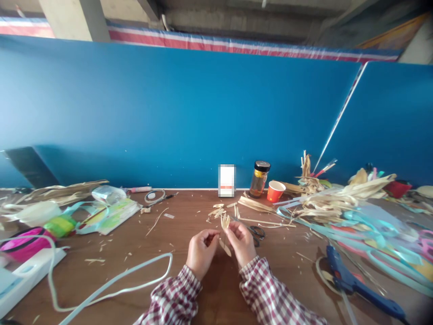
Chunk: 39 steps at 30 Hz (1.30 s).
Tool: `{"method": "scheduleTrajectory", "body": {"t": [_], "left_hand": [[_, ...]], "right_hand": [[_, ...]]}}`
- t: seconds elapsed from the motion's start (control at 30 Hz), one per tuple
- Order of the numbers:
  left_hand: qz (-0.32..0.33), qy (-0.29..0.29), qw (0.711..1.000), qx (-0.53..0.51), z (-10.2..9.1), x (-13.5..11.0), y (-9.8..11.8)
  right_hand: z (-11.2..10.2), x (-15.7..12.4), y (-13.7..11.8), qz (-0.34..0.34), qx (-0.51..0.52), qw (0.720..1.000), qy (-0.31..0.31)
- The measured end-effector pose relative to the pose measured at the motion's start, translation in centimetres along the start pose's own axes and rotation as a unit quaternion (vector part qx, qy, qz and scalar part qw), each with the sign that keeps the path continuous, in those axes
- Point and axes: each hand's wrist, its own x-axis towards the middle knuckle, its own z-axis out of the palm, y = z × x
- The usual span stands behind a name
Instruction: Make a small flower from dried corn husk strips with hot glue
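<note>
Husk [225, 220], pale and petal-like, stands upright above a brown table [216, 293], gripped between the thumb and fingers of the right hand [244, 246]. The left hand [202, 253] is pinched close beside it — on what, one cannot tell. Fine shaping or joining seems underway — likely calling for steady fingertips next.

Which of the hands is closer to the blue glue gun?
Right. The blue glue gun lies off to the right of the right hand; the left hand is farther away, on its other side.
</note>
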Motion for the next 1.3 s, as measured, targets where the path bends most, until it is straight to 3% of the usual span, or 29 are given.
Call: {"method": "scheduleTrajectory", "body": {"t": [0.13,0.27,0.43,0.77,0.87,0.93,1.07,1.13,1.2,1.3], "left_hand": [[0.018,0.041,0.998,0.043,-0.5,0.2,-0.4],[0.031,0.055,0.998,0.014,-0.5,0.4,0.1],[-0.029,-0.005,0.996,-0.087,0.0,0.2,0.7],[-0.108,0.028,0.979,-0.170,0.2,0.2,0.5],[-0.120,0.059,0.966,-0.221,-0.2,0.5,0.9],[-0.122,0.082,0.961,-0.235,-0.6,0.8,1.0],[-0.132,0.100,0.961,-0.223,-1.0,1.1,0.8],[-0.135,0.089,0.962,-0.221,-0.8,1.0,0.6],[-0.131,0.064,0.962,-0.232,-0.5,0.8,0.6],[-0.120,0.035,0.961,-0.245,0.0,0.4,0.7]], "right_hand": [[-0.2,0.2,0.2,0.032,0.022,0.999,0.007],[-0.2,0.1,0.3,0.019,0.004,1.000,-0.004],[0.0,-0.2,0.2,-0.022,-0.027,0.999,-0.026],[0.4,-0.5,0.2,0.061,-0.045,0.993,-0.086],[0.1,-0.5,0.2,0.035,-0.071,0.994,-0.078],[-0.2,-0.5,0.1,-0.004,-0.145,0.988,-0.054],[-0.8,-0.6,-0.4,-0.102,-0.335,0.936,0.007],[-0.8,-0.7,-0.5,-0.148,-0.338,0.929,0.018],[-0.5,-0.8,-0.5,-0.165,-0.293,0.942,-0.003],[0.0,-1.0,-0.3,-0.114,-0.210,0.968,-0.073]]}}
